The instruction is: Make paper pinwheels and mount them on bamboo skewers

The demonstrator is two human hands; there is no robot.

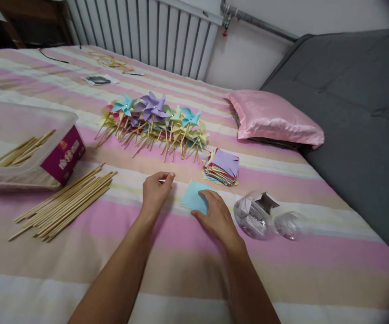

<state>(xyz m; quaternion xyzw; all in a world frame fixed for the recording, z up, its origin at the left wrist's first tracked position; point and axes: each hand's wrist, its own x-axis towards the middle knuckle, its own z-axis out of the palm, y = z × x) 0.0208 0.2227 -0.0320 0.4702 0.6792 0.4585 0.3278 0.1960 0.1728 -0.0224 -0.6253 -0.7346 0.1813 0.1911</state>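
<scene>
My left hand hovers over the striped bedspread, thumb and index finger pressed together; whatever they pinch, if anything, is too small to make out. A light blue paper square is gripped at its right edge by my right hand, thumb at the near side and fingers over the top. Just beyond lies a stack of cut paper squares in several colours, a purple one uppermost. Right of my right hand stand a clear plastic container with a small box in it and a clear lid.
Paper pinwheels on sticks lie in a heap farther back. Bundled wooden sticks rest at left beside a clear plastic tub holding more sticks. A pink pillow leans near the grey headboard; a radiator stands behind.
</scene>
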